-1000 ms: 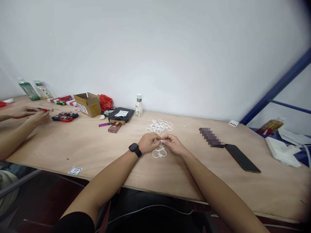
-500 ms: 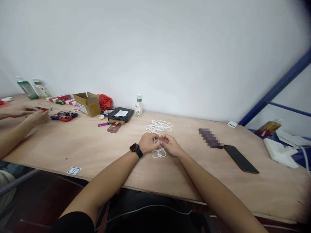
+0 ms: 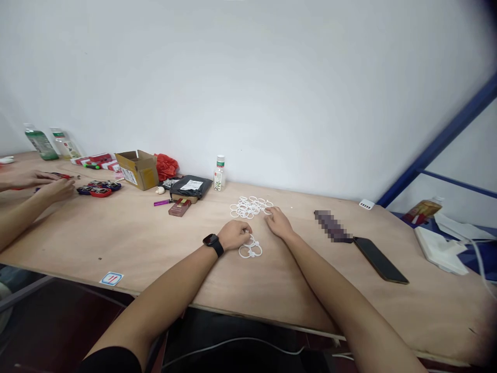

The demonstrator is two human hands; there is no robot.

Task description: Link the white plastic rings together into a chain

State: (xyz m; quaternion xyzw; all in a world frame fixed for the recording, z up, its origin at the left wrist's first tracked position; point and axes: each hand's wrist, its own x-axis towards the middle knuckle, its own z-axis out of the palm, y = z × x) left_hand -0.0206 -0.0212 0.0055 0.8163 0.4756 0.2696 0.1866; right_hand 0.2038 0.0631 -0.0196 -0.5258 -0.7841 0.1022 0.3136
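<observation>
Over the big bench (image 3: 248,290), the right hand (image 3: 279,223) has moved from the left hand (image 3: 233,234) to the pile of white rings (image 3: 246,210), its grip hard to tell, while the left pinches the few joined rings (image 3: 252,254) just in front.

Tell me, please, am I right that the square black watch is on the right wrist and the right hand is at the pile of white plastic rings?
Not quite: the head view shows the black watch on the left wrist; the right hand is at the white ring pile.
</observation>
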